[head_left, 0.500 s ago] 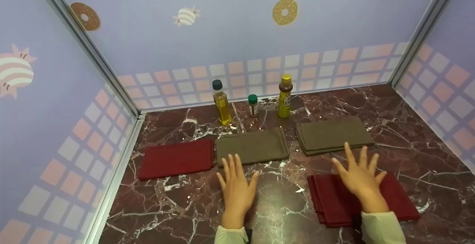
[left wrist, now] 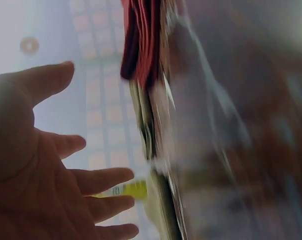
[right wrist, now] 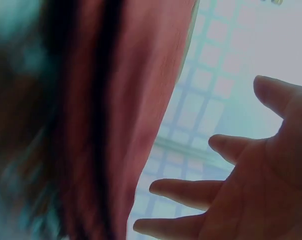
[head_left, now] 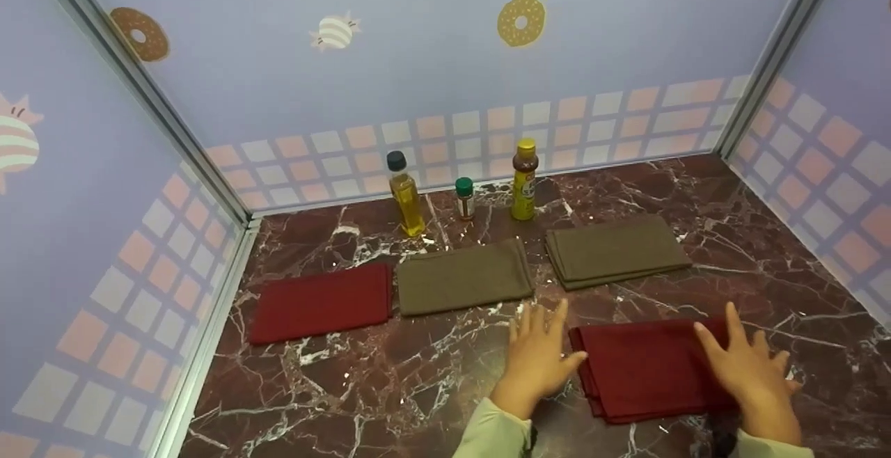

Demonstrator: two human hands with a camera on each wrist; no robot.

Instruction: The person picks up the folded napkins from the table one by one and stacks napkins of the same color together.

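A folded dark red cloth (head_left: pixel 647 367) lies on the marble counter (head_left: pixel 390 388) at the front right. My left hand (head_left: pixel 537 353) hovers with fingers spread just beside its left edge, palm down. My right hand (head_left: pixel 748 364) is spread over the cloth's right end. Neither hand grips anything. The left wrist view is blurred: the open left palm (left wrist: pixel 46 170) and the red cloth's (left wrist: pixel 143 35) edge. In the right wrist view, the open right hand (right wrist: pixel 241 195) hangs next to the red cloth (right wrist: pixel 136 115).
Two folded olive cloths (head_left: pixel 463 277) (head_left: pixel 616 249) and another red cloth (head_left: pixel 320 303) lie in a row behind. An oil bottle (head_left: pixel 405 195), a small spice jar (head_left: pixel 464 198) and a yellow-capped bottle (head_left: pixel 523 181) stand at the back wall. Walls close in left, back and right.
My left hand has moved right, from in front of the middle olive cloth to the red cloth's left edge. My right hand has shifted right to the cloth's right end.
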